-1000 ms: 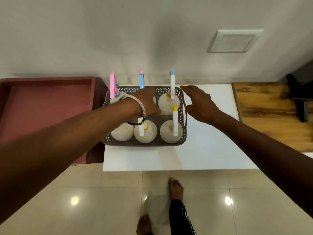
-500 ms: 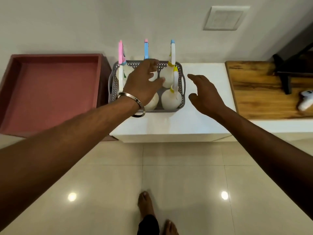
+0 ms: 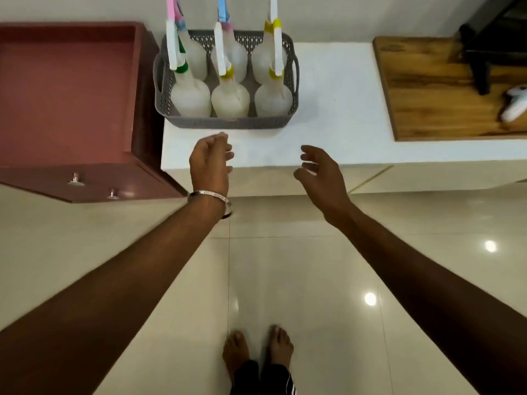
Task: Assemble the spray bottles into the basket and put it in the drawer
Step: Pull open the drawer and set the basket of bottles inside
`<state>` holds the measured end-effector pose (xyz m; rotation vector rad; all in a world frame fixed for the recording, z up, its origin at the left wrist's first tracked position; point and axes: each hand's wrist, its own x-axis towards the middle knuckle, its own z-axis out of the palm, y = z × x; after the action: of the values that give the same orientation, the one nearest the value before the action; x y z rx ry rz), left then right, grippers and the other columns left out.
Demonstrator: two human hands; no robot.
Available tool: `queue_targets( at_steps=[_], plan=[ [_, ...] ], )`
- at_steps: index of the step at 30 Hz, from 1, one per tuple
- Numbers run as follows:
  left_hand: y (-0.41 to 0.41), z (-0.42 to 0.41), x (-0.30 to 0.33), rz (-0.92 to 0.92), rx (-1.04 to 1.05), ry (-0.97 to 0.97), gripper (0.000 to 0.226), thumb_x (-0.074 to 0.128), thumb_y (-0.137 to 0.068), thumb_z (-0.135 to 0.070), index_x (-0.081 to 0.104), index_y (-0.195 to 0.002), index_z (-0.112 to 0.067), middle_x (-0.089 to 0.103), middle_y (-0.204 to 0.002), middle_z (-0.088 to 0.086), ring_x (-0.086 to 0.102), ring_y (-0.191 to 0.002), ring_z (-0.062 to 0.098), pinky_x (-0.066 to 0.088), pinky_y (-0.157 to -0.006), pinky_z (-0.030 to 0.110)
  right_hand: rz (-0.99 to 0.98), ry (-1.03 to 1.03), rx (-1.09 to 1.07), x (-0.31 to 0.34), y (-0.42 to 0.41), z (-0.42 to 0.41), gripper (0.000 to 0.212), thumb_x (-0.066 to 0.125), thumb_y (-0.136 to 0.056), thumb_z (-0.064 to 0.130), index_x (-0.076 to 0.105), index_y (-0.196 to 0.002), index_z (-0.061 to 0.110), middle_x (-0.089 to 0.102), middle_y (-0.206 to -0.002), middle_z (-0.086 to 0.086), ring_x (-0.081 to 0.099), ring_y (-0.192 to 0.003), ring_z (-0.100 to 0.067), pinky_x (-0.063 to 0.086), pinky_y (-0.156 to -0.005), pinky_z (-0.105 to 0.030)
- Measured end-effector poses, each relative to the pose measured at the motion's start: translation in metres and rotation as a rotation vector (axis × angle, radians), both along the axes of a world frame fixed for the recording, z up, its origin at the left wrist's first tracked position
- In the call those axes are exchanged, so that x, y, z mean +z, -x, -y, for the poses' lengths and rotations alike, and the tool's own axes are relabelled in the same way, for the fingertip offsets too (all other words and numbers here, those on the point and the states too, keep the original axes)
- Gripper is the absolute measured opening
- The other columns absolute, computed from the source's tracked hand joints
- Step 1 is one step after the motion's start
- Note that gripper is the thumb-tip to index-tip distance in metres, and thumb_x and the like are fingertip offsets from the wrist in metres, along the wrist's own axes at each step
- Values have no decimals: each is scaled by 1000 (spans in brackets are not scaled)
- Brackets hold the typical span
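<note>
A grey perforated basket stands on the white counter, near its left edge. Several translucent white spray bottles stand upright inside it in two rows, with pink, blue, green and yellow tops. To the left, the dark red drawer is pulled out and holds nothing. My left hand, with a metal bangle at the wrist, hovers just in front of the basket, fingers loosely curled, holding nothing. My right hand hovers over the counter's front edge, fingers relaxed and apart, also holding nothing.
A wooden board lies at the right of the counter, with a white object and a dark stand on it. Two metal knobs stick out of the drawer front. My bare feet stand on glossy tiles.
Both hands have pulled back from the basket towards me; the left no longer touches the bottles. I have stepped back, so the counter sits farther off.
</note>
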<state>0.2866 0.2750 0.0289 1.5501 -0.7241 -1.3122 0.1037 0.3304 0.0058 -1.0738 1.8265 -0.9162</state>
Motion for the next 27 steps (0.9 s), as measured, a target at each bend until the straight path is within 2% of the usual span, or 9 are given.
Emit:
queue_targets(
  at_steps=[2, 4, 6, 8, 11, 14, 18, 23, 27],
  plan=[
    [-3, -9, -26, -129, 84, -144, 19, 52, -94, -35, 61, -87, -20, 62, -83, -2, 61, -80, 14, 46, -66, 26, 208, -80, -153, -25, -7, -11, 49, 66, -87, 18, 55, -134, 23, 63, -120, 5, 60, -107, -3, 47, -81, -16],
    [-6, -14, -56, -264, 136, -275, 28, 48, -95, -44, 62, -89, -20, 62, -86, -2, 63, -85, 15, 48, -72, 30, 439, -171, -323, -52, -15, -16, 43, 66, -88, 22, 58, -130, 21, 65, -119, 2, 61, -112, -12, 49, -91, -30],
    [-8, -13, -90, -362, 143, -352, 38, 45, -93, -53, 62, -98, -19, 63, -97, 0, 64, -97, 18, 50, -83, 34, 667, -233, -500, -82, -23, -16, 29, 64, -90, 24, 64, -119, 18, 65, -119, -1, 61, -116, -19, 49, -93, -38],
    [-10, -12, -121, -448, 158, -394, 50, 43, -91, -60, 61, -108, -16, 62, -109, 5, 61, -108, 22, 49, -91, 39, 802, -262, -612, -112, -30, -14, 20, 63, -90, 29, 65, -108, 19, 63, -120, -5, 61, -116, -20, 49, -95, -41],
    [-9, -10, -168, -547, 190, -453, 67, 39, -87, -69, 55, -122, -14, 57, -124, 10, 55, -117, 27, 45, -93, 41, 900, -267, -671, -163, -41, -9, 40, 62, -90, 40, 57, -122, 16, 58, -128, -7, 58, -118, -21, 45, -104, -45],
    [-6, -10, -212, -631, 238, -472, 85, 39, -81, -77, 48, -134, -12, 49, -136, 14, 46, -128, 31, 41, -96, 44, 971, -267, -736, -208, -48, 1, 56, 57, -91, 51, 50, -133, 15, 55, -132, -10, 54, -122, -24, 43, -106, -48],
    [1, 4, -266, -738, 297, -491, 104, 40, -72, -85, 34, -145, -12, 36, -149, 16, 36, -138, 35, 35, -107, 49, 1064, -232, -830, -263, -44, 23, 70, 49, -91, 60, 40, -144, 15, 46, -144, -14, 47, -132, -29, 39, -110, -53],
    [18, 23, -331, -840, 364, -487, 114, 41, -68, -88, 21, -151, -13, 26, -156, 16, 29, -142, 35, 29, -111, 53, 1177, -171, -865, -329, -33, 50, 90, 39, -88, 73, 18, -157, 20, 28, -159, -15, 31, -146, -32, 31, -114, -57],
    [34, 40, -372, -896, 432, -410, 113, 39, -62, -92, 30, -148, -20, 38, -148, 14, 40, -135, 35, 35, -109, 54, 1252, -110, -891, -373, -26, 69, 98, 35, -80, 85, 17, -156, 25, 30, -157, -15, 31, -144, -39, 31, -112, -64]
  ],
)
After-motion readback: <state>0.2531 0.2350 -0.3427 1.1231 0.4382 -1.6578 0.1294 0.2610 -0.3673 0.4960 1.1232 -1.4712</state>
